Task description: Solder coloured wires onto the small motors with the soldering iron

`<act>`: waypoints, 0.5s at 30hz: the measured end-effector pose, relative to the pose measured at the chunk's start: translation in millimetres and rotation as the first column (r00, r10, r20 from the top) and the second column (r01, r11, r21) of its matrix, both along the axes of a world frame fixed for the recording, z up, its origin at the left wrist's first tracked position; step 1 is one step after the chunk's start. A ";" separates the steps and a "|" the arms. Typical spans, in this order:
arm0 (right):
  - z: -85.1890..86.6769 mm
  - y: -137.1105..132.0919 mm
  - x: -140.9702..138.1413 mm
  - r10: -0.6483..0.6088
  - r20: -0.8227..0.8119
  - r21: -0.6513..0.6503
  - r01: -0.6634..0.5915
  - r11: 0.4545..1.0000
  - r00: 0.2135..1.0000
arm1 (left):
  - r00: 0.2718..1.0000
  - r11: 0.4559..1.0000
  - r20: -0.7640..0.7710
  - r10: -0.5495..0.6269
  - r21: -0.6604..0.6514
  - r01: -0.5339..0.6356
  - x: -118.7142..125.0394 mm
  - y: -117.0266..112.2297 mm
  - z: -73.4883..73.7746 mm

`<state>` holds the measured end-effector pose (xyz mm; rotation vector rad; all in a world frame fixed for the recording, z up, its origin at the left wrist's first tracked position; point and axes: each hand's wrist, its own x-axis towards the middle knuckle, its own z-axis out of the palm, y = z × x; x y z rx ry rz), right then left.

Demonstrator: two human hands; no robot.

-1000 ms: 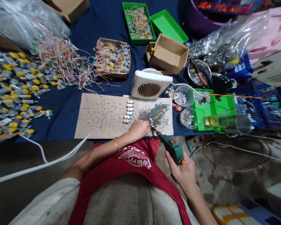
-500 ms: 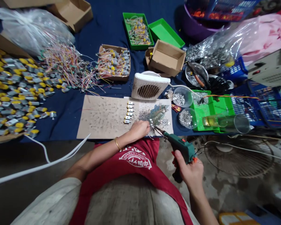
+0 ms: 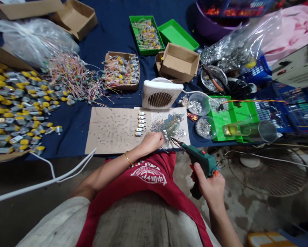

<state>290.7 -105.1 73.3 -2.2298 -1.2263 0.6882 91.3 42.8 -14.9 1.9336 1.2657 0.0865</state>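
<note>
My right hand (image 3: 211, 187) is wrapped round a green soldering gun (image 3: 198, 157) with a red trigger, its thin tip pointing left at the board's front edge. Close to that tip, my left hand (image 3: 154, 141) is closed, fingers pinched beside a heap of small silvery metal parts (image 3: 157, 126). Whatever sits in that pinch is too small to make out. Left of the heap, several small motors (image 3: 140, 123) with yellow ends stand in a column on the cardboard sheet (image 3: 110, 132). A greenish flat piece (image 3: 174, 124) lies under some of the metal parts.
A white vent fan (image 3: 161, 94) stands behind the cardboard. Loose motors (image 3: 20, 113) and bundled wires (image 3: 71, 79) cover the left. To the right are clear cups of metal parts (image 3: 205, 127), a green tray (image 3: 223, 118) and a tipped clear tumbler (image 3: 264, 131). White cable (image 3: 53, 181) crosses the front left.
The view has shifted slightly. The soldering gun has drawn a little to the right, its tip now slightly farther from my left hand. Both hands keep their grip.
</note>
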 end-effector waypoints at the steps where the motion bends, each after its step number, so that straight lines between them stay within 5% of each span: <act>1: -0.2 0.5 -0.6 -0.011 -0.007 0.001 0.011 1.000 1.000 | 1.000 1.000 -0.002 0.000 -0.002 0.000 -0.1 0.0 0.2; 15: 2.3 -4.2 -0.4 -0.338 -0.374 -0.051 0.344 0.938 0.864 | 1.000 1.000 -0.016 0.001 -0.023 -0.001 -1.6 1.2 0.3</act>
